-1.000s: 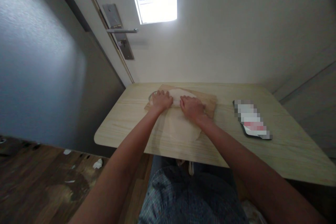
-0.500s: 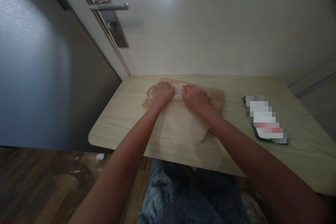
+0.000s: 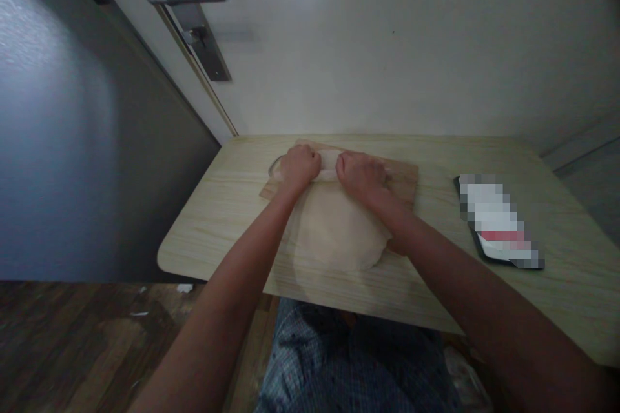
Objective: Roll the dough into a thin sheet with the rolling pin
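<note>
Wood-grain table (image 3: 208, 206), dough sheet (image 3: 339, 229) across a wooden cutting board (image 3: 405, 182).
The sheet's loose end drapes nearest; beyond, left hand (image 3: 300, 166) and right hand (image 3: 361, 175) clamp its rolled far edge, apparently spaced for even pressure; door (image 3: 387, 71) behind.

The one head-worn camera looks forward and down from close above the table (image 3: 208, 213), facing the door (image 3: 300, 58) behind it.

Open tabletop (image 3: 438, 184) between board (image 3: 403, 179) and phone (image 3: 498, 216)
</note>
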Demonstrator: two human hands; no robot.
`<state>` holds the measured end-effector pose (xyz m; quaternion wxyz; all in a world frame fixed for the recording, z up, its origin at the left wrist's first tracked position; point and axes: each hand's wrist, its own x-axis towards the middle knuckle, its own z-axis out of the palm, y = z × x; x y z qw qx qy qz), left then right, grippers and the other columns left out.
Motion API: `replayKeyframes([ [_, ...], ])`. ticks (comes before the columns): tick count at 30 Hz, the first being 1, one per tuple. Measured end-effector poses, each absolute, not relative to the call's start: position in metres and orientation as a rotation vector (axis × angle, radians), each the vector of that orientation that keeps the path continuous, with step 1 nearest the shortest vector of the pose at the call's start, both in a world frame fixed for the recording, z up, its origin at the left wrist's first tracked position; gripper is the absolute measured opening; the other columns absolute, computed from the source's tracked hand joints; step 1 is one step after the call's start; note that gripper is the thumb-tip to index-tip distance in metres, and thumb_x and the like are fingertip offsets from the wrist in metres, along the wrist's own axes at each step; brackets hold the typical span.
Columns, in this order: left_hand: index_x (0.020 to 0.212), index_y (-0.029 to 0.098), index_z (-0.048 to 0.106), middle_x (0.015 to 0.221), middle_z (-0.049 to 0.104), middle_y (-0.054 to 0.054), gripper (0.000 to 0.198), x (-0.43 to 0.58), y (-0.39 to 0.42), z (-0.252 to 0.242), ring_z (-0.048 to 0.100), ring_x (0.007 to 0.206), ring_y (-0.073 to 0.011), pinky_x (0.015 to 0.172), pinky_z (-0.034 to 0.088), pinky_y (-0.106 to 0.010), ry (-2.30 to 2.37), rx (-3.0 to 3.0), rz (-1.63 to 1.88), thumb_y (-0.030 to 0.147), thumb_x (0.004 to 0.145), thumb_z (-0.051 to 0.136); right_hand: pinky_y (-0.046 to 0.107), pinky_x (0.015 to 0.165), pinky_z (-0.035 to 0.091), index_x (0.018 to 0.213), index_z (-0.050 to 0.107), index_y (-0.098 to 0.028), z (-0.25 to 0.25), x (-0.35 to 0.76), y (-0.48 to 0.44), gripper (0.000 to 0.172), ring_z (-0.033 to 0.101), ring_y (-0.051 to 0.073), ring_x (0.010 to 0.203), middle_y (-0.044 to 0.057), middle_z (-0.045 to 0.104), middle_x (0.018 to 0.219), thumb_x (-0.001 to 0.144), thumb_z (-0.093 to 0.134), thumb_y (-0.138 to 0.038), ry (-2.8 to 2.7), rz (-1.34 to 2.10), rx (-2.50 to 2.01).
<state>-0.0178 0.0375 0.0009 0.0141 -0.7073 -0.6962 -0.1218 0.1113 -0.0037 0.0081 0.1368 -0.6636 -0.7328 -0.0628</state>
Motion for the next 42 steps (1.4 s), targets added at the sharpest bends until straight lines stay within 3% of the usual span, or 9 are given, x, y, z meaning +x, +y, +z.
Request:
replayKeyframes([
  [30, 0.098, 0.014, 0.057, 0.099, 0.059, -0.012, 0.037, -0.016, 0.025, 0.005, 0.053, 0.094, -0.0223, 0.078, 0.039, -0.032, -2.187, -2.19, -0.35, 0.029, 0.08, 0.028, 0.028, 0.062, 0.033, 0.088, 0.061, -0.014, 0.007, 0.112, -0.01, 0.041, 0.054, 0.019, 0.079, 0.011, 0.062, 0.092, 0.085, 0.023, -0.028, -2.152, -0.212, -1.886],
  [42, 0.095, 0.013, 0.058, 0.096, 0.06, -0.013, 0.038, -0.016, 0.02, 0.006, 0.054, 0.089, -0.0229, 0.073, 0.04, -0.033, -2.162, -2.175, -0.361, 0.029, 0.08, 0.027, 0.028, 0.064, 0.033, 0.086, 0.061, -0.014, 0.003, 0.114, -0.01, 0.04, 0.053, 0.018, 0.079, 0.011, 0.062, 0.09, 0.085, 0.024, -0.028, -2.161, -0.243, -1.844],
])
